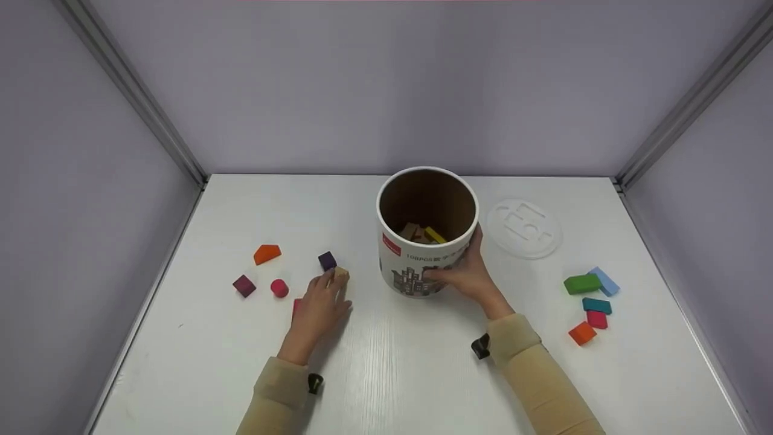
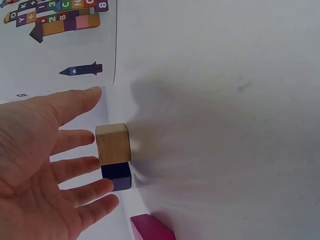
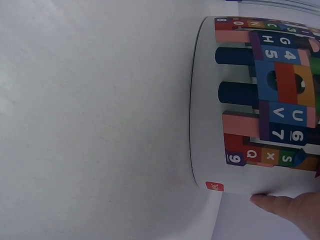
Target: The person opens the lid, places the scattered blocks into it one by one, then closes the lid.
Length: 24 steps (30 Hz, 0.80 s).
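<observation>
My left hand (image 1: 317, 308) reaches over the left half of the table with its fingers spread and fairly straight. Its fingertips are right at a plain wooden block (image 2: 113, 144). A dark purple block (image 2: 117, 177) lies directly beside that one. Partly under the hand in the head view is a pink block (image 2: 151, 229). My right hand (image 1: 468, 275) grips the side of a white printed bucket (image 1: 395, 266), thumb on the front and fingers around its right side. Several wooden pieces, one yellow block (image 1: 434, 235) among them, lie at the bottom of the bucket.
Left of the left hand lie an orange block (image 1: 267, 254), a maroon cube (image 1: 244, 286) and a red round piece (image 1: 279, 288). A clear plastic lid (image 1: 524, 229) rests behind the right hand. Farther right, a green block (image 1: 583, 284) sits among several coloured blocks.
</observation>
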Each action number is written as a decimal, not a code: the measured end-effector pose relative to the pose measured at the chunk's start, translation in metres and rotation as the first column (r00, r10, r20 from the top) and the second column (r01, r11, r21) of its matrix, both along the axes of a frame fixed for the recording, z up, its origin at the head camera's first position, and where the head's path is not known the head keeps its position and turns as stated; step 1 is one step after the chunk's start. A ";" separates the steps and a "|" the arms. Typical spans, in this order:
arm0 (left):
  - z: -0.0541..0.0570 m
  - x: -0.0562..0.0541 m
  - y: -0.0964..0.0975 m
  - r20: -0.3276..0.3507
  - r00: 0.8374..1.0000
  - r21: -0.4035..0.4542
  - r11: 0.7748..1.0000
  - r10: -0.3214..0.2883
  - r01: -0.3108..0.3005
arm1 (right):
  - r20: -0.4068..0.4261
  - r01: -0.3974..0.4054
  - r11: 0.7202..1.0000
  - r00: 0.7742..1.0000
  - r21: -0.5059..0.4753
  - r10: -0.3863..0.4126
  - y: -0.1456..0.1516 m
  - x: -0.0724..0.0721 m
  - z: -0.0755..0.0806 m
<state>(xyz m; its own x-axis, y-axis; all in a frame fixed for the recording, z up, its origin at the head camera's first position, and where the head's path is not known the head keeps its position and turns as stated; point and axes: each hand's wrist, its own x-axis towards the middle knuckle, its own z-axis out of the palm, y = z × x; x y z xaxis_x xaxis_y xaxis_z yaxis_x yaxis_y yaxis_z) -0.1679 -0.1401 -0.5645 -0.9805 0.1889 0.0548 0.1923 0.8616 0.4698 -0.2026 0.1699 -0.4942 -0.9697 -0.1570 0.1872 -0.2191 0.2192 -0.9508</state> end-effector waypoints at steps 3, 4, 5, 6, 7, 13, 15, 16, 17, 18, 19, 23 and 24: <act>0.001 0.000 0.000 -0.003 1.000 0.029 1.000 -0.001 0.001 | 0.005 0.003 1.000 1.000 0.010 -0.003 0.000 0.000 0.001; 0.001 0.000 0.000 -0.012 1.000 0.032 0.999 -0.003 0.004 | 0.005 0.000 1.000 1.000 0.007 0.000 0.000 0.001 0.001; 0.001 0.000 0.000 -0.020 1.000 0.028 1.000 -0.005 0.005 | 0.003 -0.001 1.000 1.000 0.003 0.001 0.000 0.001 0.001; 0.001 0.000 0.000 -0.026 1.000 0.022 1.000 -0.006 0.007 | 0.000 -0.003 1.000 1.000 0.002 0.003 0.001 0.001 0.000; 0.001 0.000 0.001 -0.031 0.999 0.018 1.000 -0.008 0.008 | -0.003 -0.006 1.000 1.000 -0.001 0.006 0.001 0.001 0.000; 0.001 -0.002 0.003 -0.038 0.999 0.019 1.000 -0.018 0.019 | -0.010 -0.010 1.000 1.000 0.007 0.010 0.001 0.001 0.000; 0.001 -0.003 0.004 -0.035 0.999 0.033 0.999 -0.024 0.025 | -0.010 -0.010 1.000 1.000 0.006 0.010 0.002 0.000 -0.001; 0.001 -0.004 0.005 -0.043 0.999 0.036 0.999 -0.030 0.032 | -0.011 -0.010 1.000 1.000 0.004 0.010 0.002 -0.001 -0.003; 0.001 -0.005 0.005 -0.048 0.998 0.039 0.999 -0.030 0.032 | -0.013 -0.011 1.000 1.000 0.000 0.011 0.003 -0.003 -0.006; 0.001 -0.006 0.005 -0.050 0.998 0.036 0.999 -0.029 0.031 | -0.015 -0.008 1.000 1.000 -0.002 0.008 0.004 -0.005 -0.010; 0.001 -0.006 0.006 -0.052 0.998 0.030 0.999 -0.027 0.029 | -0.015 -0.004 1.000 1.000 -0.004 0.004 0.005 -0.007 -0.014; 0.003 -0.009 0.006 -0.097 0.995 -0.006 1.000 -0.015 0.014 | -0.008 0.015 1.000 1.000 0.003 -0.015 0.008 -0.015 -0.031; 0.003 -0.009 0.005 -0.110 0.994 -0.012 1.000 -0.013 0.012 | -0.004 0.021 1.000 1.000 0.006 -0.021 0.009 -0.016 -0.032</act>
<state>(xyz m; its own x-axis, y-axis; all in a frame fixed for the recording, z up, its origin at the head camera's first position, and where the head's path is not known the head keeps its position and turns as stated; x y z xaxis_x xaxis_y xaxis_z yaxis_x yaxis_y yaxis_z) -0.1770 -0.1347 -0.5617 -0.9661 0.2023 0.1602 0.2531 0.8639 0.4354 -0.2187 0.1784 -0.5265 -0.9720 -0.1376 0.1904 -0.2183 0.2296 -0.9485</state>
